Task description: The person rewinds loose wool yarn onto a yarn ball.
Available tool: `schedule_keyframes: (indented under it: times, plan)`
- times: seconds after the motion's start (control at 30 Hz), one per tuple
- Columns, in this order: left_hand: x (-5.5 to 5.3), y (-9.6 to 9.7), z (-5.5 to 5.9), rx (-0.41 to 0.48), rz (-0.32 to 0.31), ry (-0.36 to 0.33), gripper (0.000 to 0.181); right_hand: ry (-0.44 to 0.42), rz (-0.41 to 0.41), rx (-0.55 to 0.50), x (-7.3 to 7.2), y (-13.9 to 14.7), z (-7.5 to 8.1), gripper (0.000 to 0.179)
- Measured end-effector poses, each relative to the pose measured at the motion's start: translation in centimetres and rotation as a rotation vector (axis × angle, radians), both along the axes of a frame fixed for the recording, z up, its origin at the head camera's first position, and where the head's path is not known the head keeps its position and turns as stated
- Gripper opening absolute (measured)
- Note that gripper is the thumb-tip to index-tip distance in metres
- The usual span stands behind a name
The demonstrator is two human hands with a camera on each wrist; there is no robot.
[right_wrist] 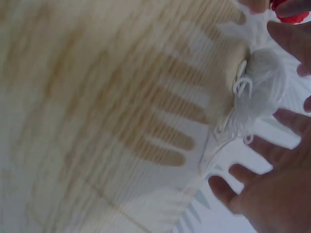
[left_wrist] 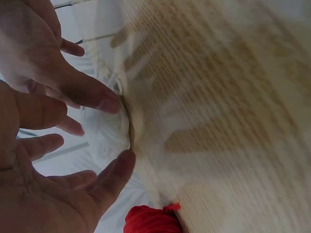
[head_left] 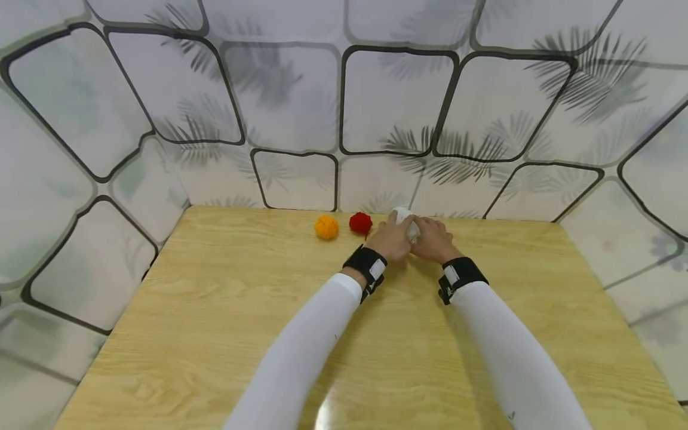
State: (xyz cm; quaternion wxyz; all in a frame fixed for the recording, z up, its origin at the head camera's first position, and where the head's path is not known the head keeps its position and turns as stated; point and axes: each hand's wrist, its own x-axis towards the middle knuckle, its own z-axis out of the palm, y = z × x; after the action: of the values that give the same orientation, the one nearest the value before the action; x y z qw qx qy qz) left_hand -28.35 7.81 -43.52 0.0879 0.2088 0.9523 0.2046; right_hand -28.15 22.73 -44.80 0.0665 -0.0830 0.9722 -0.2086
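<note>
A ball of white yarn [head_left: 402, 214] lies near the back edge of the table, between my two hands. Beside it on the left is my left hand [head_left: 390, 240], its fingers parted and the thumb tip close to the yarn in the left wrist view. On the other side, my right hand [head_left: 432, 241] has its fingers spread and loosely bent in the right wrist view, not closed round the ball. Loose strands of the white yarn [right_wrist: 265, 82] trail onto the table. Whether any fingertip touches the ball, I cannot tell.
Left of my hands sits a red yarn ball [head_left: 361, 223], with an orange yarn ball [head_left: 326, 227] further left. The wooden table [head_left: 242, 310] meets a patterned wall covering [head_left: 301, 179] at its back edge.
</note>
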Motion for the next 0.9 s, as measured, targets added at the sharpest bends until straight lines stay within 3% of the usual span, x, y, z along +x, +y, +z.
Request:
schedule_keyframes:
  times: [0.13, 0.33, 0.47, 0.63, 0.9]
  plan:
    - [0.3, 0.1, -0.6, -0.047, -0.060, -0.008, 0.057, -0.062, 0.051, 0.003, 0.3, 0.0, -0.7, 0.073]
    - [1.5, -0.9, -1.7, 0.031, -0.083, 0.035, 0.050, -0.021, 0.108, -0.050, 2.2, -0.3, -1.3, 0.066]
    - [3.0, -2.0, -2.2, 0.051, -0.045, 0.046, 0.049, 0.044, 0.165, -0.111, 3.9, -1.1, -1.8, 0.062]
    - [5.6, -3.8, -2.8, 0.029, 0.024, 0.076, 0.060, 0.145, 0.240, -0.178, 6.3, -2.4, -2.7, 0.054]
    - [9.3, -6.7, -1.8, -0.013, 0.088, 0.048, 0.066, 0.118, 0.282, -0.187, 9.6, -4.5, -1.7, 0.047]
